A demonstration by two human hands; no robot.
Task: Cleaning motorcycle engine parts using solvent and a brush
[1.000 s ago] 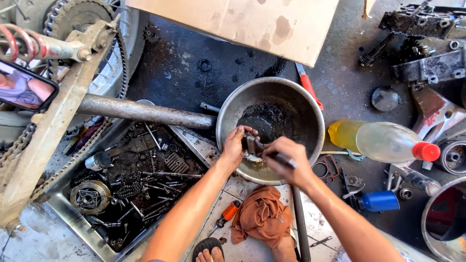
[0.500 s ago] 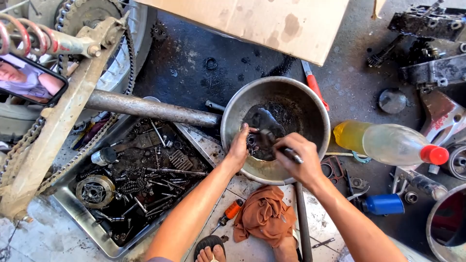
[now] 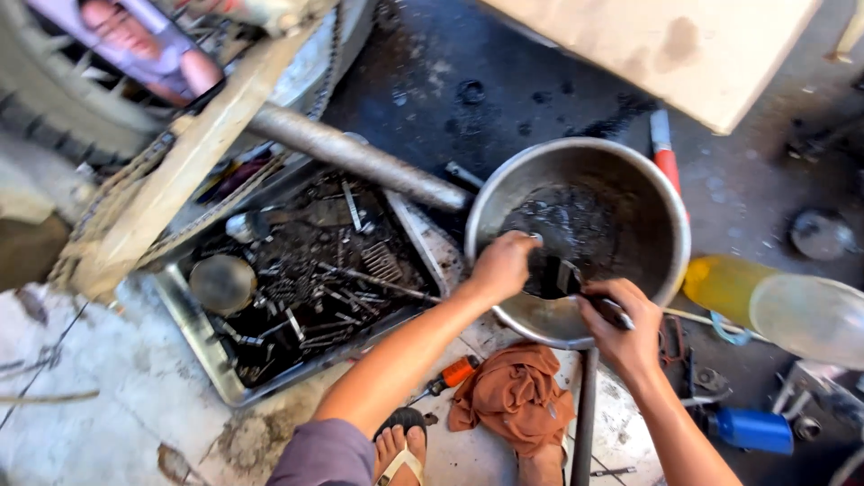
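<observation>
Steel bowl (image 3: 648, 193): sits on the oily floor, dirty liquid inside.
Left hand (image 3: 501, 265): grip curled over the near rim, around something I cannot make out.
Right hand (image 3: 621, 333): grip clamped on a brush (image 3: 576, 281) dipping into the bowl.
Nearby: orange rag (image 3: 513, 396), tray of parts (image 3: 193, 328).

- The floor (image 3: 108, 423) was bare concrete, pale and cracked at the near left, black with oil at the far side.
- A steel bowl (image 3: 666, 211) sat on it in the middle.
- A shallow metal tray (image 3: 193, 328) of bolts and greasy parts lay left of the bowl.
- An orange rag (image 3: 513, 396) was crumpled just in front of the bowl, with an orange-handled screwdriver (image 3: 450, 373) beside it.
- A plastic bottle (image 3: 774, 301) of yellow liquid lay on its side to the right.
- A blue can (image 3: 751, 430) lay near the bottle.
- A red-handled tool (image 3: 664, 148) rested behind the bowl.
- A cardboard box (image 3: 666, 45) stood at the far edge.
</observation>
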